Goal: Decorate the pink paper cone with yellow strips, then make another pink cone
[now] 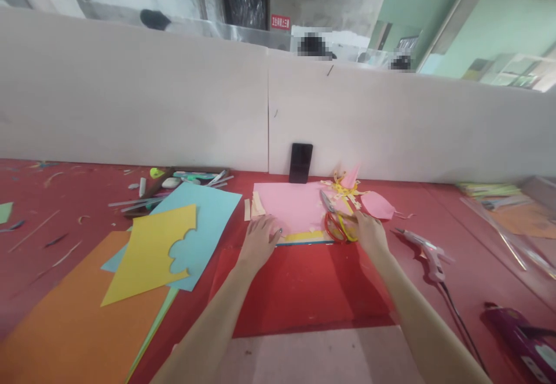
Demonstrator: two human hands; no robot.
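My left hand (261,234) lies with its fingers spread on the lower left corner of a pink sheet of paper (289,204). Beside its fingertips are narrow cream paper strips (257,204). On the sheet's right side, my right hand (368,229) has its fingers closed at the handle of a pair of scissors (335,225) with red and yellow loops; the blades point up and away. Yellow paper edges (306,237) show under the pink sheet. Behind the scissors stands a pink paper cone (350,178) amid yellow curled strips. A pink cut-out piece (377,205) lies to the right.
A dark phone (301,163) leans on the white partition (174,100). Yellow (150,256), blue (212,216) and orange sheets (82,308) overlap at left, before a tray of tools (195,175). A pink glue gun (430,253) and a purple device (516,337) lie at right.
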